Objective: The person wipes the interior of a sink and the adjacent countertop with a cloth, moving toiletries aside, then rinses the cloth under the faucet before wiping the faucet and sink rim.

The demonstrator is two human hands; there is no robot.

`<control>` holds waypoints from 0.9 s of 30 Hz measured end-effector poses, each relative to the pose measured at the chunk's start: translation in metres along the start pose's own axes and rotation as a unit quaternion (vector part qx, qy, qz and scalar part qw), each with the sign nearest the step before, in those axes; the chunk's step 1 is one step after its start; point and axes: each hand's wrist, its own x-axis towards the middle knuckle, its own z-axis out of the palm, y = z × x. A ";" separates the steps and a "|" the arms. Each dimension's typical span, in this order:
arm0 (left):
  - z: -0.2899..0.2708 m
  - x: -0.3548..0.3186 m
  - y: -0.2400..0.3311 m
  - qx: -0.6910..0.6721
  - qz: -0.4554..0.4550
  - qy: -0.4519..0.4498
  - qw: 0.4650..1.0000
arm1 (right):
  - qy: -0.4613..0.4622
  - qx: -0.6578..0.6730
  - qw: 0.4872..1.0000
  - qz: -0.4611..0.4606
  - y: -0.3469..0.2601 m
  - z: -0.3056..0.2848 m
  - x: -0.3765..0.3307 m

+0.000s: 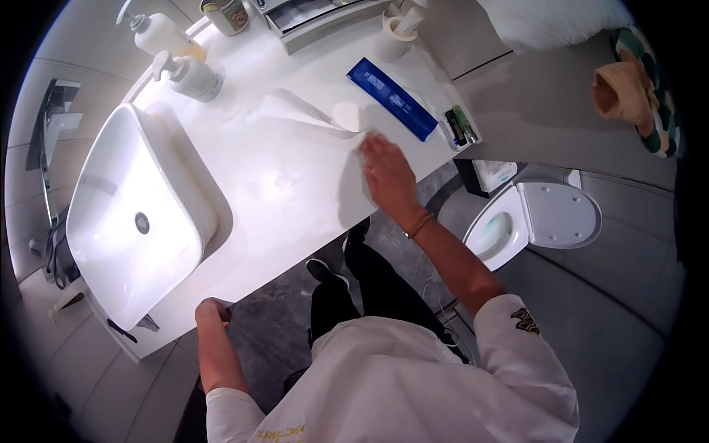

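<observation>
A white round item (350, 116), apparently a small roll of soft paper, lies on the white countertop (273, 229). A thin white sheet (295, 109) trails from it to the left. Just below the roll, my right hand (389, 176) hovers over the counter with its fingers stretched forward and nothing seen in them. Whether its fingertips touch the roll is not clear. Past that hand lies a flat blue packet (393, 98). My left hand (212, 310) is at the counter's front edge near the sink; its fingers are mostly hidden.
At the left stands a white basin (136, 221) with two pump bottles (193, 79) behind it. A beige cup (394, 40), a drawer box (325, 22) and a little tray of small items (461, 127) line the far and right sides. A toilet (524, 218) stands at the right.
</observation>
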 end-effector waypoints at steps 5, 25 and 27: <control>-0.002 0.023 0.000 -0.005 -0.001 -0.003 1.000 | -0.096 0.028 0.995 -0.017 -0.043 0.024 -0.035; 0.006 0.042 -0.018 0.076 0.015 -0.016 0.997 | -0.038 0.070 0.997 -0.014 -0.037 0.015 -0.069; 0.003 0.025 -0.010 0.084 0.024 -0.009 0.996 | 0.044 0.032 0.995 0.081 0.001 -0.012 -0.070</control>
